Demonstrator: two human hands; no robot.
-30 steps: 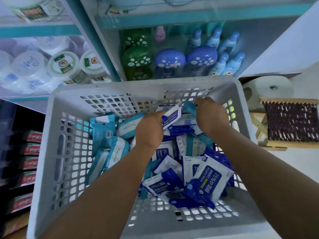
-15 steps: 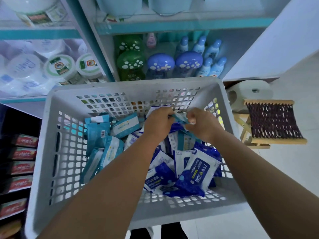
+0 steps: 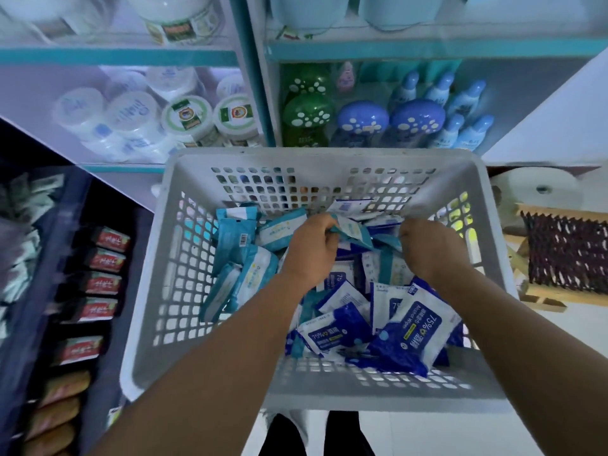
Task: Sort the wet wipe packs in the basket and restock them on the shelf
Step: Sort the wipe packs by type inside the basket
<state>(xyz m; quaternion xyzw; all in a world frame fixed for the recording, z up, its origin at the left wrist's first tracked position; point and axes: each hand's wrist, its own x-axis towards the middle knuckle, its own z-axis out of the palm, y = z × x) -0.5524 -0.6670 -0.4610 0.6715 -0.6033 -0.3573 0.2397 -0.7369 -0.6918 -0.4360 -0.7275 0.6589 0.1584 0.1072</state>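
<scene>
While the grey basket (image 3: 154, 291) hangs before the shelf (image 3: 427, 49), keep your piles apart: light teal packs (image 3: 243, 271) lie at its left, dark blue packs (image 3: 418, 334) at its near right. Your left hand (image 3: 311, 248) pinches a teal pack (image 3: 353, 232); move it left. Your right hand (image 3: 431, 248) is curled down in the heap, and I cannot tell what it holds.

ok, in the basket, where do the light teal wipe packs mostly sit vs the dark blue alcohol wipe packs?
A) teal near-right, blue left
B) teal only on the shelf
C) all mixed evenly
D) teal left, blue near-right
D: the light teal wipe packs pile against the left wall of the basket, while the dark blue alcohol wipe packs lie at its near-right.
</scene>
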